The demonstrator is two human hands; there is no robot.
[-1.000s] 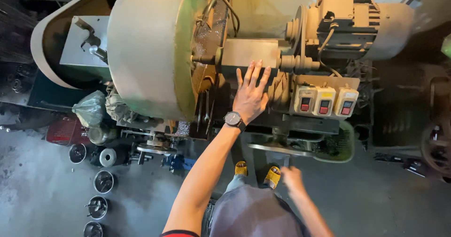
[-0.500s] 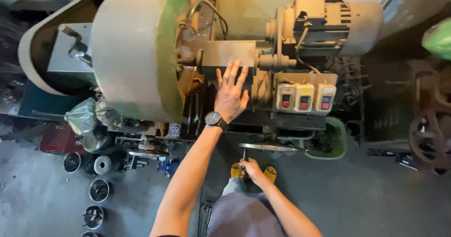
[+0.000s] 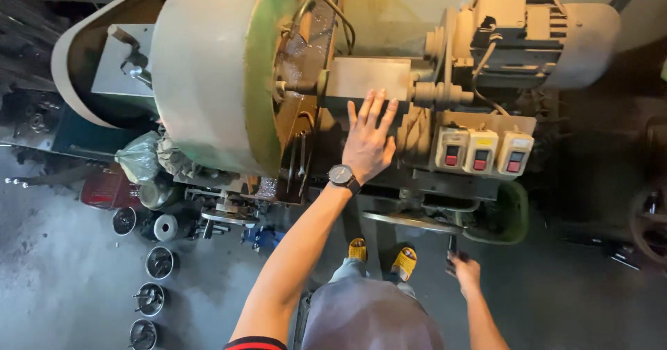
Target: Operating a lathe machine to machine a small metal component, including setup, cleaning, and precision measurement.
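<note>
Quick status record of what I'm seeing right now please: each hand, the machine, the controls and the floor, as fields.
left hand: flat, fingers spread, pressed on the machine body below the grey block; wristwatch on the wrist
right hand: low, closed around a small dark handle by the metal wheel rim
machine: large cream drum with green edge, motor at upper right
controls: three switch boxes with red buttons, untouched
floor: round metal pots at lower left
feet: yellow sandals
</note>
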